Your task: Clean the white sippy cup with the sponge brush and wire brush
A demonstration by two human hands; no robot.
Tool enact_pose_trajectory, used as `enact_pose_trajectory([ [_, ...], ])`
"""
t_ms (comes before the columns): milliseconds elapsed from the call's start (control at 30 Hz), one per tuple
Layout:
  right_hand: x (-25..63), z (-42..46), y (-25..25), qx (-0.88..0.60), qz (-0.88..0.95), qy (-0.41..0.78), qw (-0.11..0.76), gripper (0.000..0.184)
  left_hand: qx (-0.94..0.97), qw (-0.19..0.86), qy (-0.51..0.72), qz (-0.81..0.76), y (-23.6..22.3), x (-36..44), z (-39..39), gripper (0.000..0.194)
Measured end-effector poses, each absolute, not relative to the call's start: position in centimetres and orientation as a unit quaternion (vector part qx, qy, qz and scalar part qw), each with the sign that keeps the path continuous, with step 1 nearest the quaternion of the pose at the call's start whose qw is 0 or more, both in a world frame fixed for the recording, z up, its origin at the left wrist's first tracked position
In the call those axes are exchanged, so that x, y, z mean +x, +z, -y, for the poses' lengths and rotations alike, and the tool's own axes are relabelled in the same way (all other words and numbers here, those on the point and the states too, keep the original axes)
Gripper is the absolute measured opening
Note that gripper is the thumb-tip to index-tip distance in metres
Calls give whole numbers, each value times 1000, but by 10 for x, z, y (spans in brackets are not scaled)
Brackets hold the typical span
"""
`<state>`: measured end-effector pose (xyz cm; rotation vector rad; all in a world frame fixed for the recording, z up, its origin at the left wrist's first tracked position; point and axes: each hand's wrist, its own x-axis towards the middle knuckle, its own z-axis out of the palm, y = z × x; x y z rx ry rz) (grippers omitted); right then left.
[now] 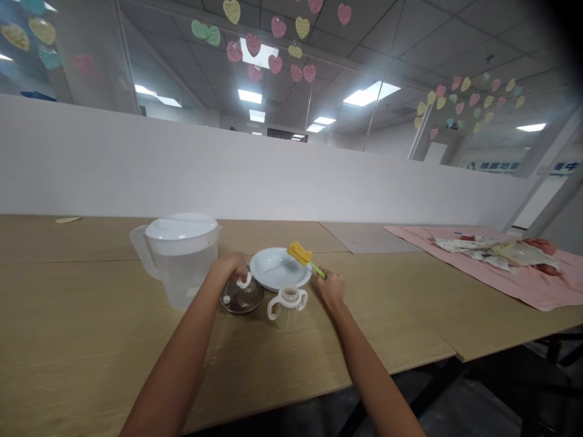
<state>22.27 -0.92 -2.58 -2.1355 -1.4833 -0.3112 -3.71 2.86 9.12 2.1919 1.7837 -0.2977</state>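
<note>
My right hand (332, 286) is closed round the green handle of a bottle brush (299, 252). The brush's yellow sponge head hangs over the right rim of a white plate (272, 284). My left hand (232, 267) pinches a small white ring-shaped part (245, 281), partly hidden by the fingers. This part is above a dark, see-through round dish (240, 303), where a small white piece also shows at the left. Between my hands stands a clear baby bottle (287, 312), upright and uncapped, with a white handle on each side.
Left of my left hand stands a large translucent pitcher (186, 261) with a white lid. At the right, a pink cloth (514, 288) carries a patterned fabric bundle (501, 250). A low white partition (273, 182) backs the wooden table (392, 303).
</note>
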Motion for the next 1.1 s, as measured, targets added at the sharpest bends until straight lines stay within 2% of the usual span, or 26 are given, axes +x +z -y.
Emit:
enact_pose_trajectory([
  [533, 219, 13, -20, -794, 545, -101, 250, 33, 704, 264, -94, -652, 79, -34, -27, 34],
  [833, 220, 12, -22, -792, 545, -97, 257, 33, 721, 255, -67, -640, 73, -39, -40, 21],
  [1100, 221, 12, -23, -786, 552, -104, 257, 33, 751, 213, -60, -622, 79, -38, -32, 21],
])
